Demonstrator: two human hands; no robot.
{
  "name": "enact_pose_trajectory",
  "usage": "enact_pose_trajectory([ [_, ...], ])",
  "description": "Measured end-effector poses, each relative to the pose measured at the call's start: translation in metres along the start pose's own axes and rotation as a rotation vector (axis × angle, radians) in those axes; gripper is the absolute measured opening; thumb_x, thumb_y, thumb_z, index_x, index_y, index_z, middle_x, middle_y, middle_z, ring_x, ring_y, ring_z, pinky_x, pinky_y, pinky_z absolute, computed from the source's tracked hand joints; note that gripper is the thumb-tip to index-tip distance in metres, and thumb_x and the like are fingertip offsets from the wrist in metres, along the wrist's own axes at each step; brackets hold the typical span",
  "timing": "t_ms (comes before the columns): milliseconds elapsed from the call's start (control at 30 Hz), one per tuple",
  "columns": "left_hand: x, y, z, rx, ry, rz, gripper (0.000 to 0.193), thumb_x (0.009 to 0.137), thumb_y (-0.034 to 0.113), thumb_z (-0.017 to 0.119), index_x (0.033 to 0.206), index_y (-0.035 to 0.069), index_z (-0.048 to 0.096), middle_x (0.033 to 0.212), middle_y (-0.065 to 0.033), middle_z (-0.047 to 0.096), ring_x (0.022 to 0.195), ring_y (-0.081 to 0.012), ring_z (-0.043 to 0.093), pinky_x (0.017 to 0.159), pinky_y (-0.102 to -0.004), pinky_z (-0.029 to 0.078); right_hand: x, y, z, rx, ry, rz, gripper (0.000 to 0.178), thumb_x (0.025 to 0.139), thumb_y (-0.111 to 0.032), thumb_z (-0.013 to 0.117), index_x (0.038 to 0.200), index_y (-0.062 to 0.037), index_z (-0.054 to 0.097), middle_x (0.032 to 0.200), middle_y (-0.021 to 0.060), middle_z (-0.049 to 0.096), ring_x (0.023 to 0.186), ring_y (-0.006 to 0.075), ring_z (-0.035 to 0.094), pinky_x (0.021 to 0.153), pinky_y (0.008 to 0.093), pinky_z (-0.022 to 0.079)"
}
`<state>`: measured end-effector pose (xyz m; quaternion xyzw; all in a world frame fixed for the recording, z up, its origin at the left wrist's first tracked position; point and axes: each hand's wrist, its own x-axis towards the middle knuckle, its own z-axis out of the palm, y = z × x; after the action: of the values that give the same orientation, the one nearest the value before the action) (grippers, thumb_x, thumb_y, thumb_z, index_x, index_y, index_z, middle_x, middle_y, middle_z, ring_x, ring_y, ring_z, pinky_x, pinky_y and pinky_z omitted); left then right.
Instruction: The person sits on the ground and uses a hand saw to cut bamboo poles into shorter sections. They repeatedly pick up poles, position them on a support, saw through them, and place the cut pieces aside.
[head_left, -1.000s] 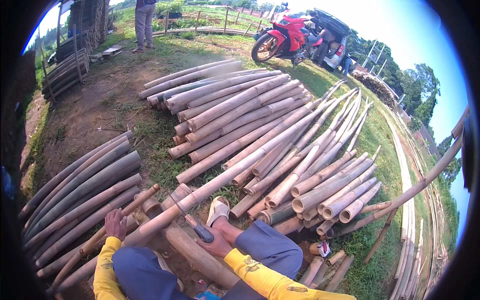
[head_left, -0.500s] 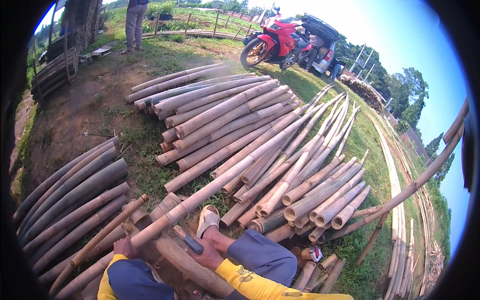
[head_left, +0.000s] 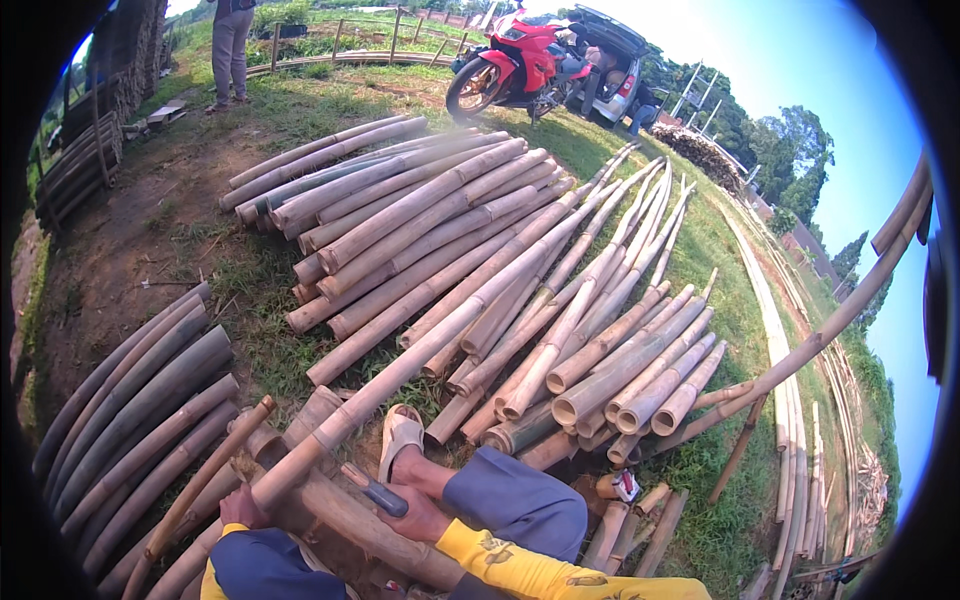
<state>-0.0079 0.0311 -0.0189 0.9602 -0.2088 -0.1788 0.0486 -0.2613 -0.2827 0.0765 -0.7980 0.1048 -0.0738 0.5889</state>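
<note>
A long bamboo pole point(head_left: 400, 377) runs from my lower left up across the stacked bamboo. At its near end my left hand point(head_left: 243, 508) is closed against the pole's side; the fingers are partly hidden. My right hand point(head_left: 420, 516) grips a short hand tool point(head_left: 374, 490) with a brown wooden end and a dark grey section. The rest of that tool is hidden by the hand. Beneath the pole lies a thick bamboo log point(head_left: 365, 533), close to my right hand. A thin brown stick point(head_left: 205, 480) leans just left of my left hand.
Cut bamboo pieces point(head_left: 420, 215) are piled ahead, with shorter ones point(head_left: 640, 385) at right and darker ones point(head_left: 140, 400) at left. A slanting pole point(head_left: 790, 365) crosses the right side. Farther off are a red motorcycle point(head_left: 520, 65), a car point(head_left: 615, 75) and a standing person point(head_left: 232, 50).
The whole view has shifted, so the pile and motorcycle sit slightly farther left and higher. Both hands keep their holds, with little movement relative to the pole.
</note>
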Motion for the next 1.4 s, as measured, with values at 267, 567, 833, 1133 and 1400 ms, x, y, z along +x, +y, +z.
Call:
enact_pose_trajectory([
  [267, 0.000, -0.003, 0.002, 0.012, -0.010, -0.056, 0.080, 0.063, 0.050, 0.090, 0.121, 0.004, 0.060, 0.116, -0.0251, 0.071, 0.111, -0.0422, 0.068, 0.098, -0.0511, 0.052, -0.110, -0.055, -0.024, -0.034, 0.031, 0.160, 0.030, 0.087, -0.014, 0.073, 0.115, -0.0030, 0.068, 0.086, 0.0193, 0.071, 0.081, 0.0370, 0.072, 0.073, 0.0413, 0.053],
  [567, -0.001, 0.015, -0.005, 0.017, -0.042, -0.105, 0.075, 0.062, 0.048, 0.089, 0.116, 0.002, 0.065, 0.114, -0.0253, 0.071, 0.111, -0.0421, 0.068, 0.098, -0.0508, 0.052, -0.001, 0.007, 0.000, -0.013, 0.051, -0.016, 0.027, 0.088, -0.012, 0.071, 0.113, -0.0023, 0.068, 0.079, 0.0213, 0.066, 0.066, 0.0361, 0.062, 0.068, 0.0412, 0.051],
  [833, -0.006, 0.004, -0.001, 0.047, -0.014, 0.009, 0.072, 0.071, 0.048, 0.086, 0.117, -0.001, 0.061, 0.099, -0.0246, 0.074, 0.095, -0.0435, 0.072, 0.087, -0.0550, 0.055, -0.131, -0.069, -0.041, -0.070, 0.060, 0.185, 0.026, 0.087, -0.007, 0.075, 0.112, -0.0017, 0.071, 0.078, 0.0178, 0.068, 0.066, 0.0279, 0.065, 0.066, 0.0354, 0.052],
  [1133, -0.001, 0.016, -0.037, 0.028, -0.073, 0.014, 0.058, 0.072, 0.042, 0.084, 0.113, 0.003, 0.069, 0.100, -0.0257, 0.075, 0.095, -0.0421, 0.073, 0.090, -0.0515, 0.056, 0.005, -0.002, 0.007, -0.018, 0.050, 0.076, 0.014, 0.088, -0.006, 0.074, 0.099, 0.0007, 0.067, 0.073, 0.0128, 0.065, 0.059, 0.0199, 0.057, 0.063, 0.0345, 0.050],
  [1400, -0.016, 0.012, -0.015, 0.013, 0.010, 0.047, 0.058, 0.076, 0.041, 0.083, 0.114, 0.001, 0.067, 0.097, -0.0244, 0.075, 0.094, -0.0428, 0.073, 0.089, -0.0525, 0.056, -0.112, -0.078, -0.040, -0.145, 0.057, 0.216, 0.016, 0.087, -0.001, 0.073, 0.101, 0.0004, 0.068, 0.071, 0.0067, 0.064, 0.060, 0.0106, 0.058, 0.062, 0.0287, 0.050],
])
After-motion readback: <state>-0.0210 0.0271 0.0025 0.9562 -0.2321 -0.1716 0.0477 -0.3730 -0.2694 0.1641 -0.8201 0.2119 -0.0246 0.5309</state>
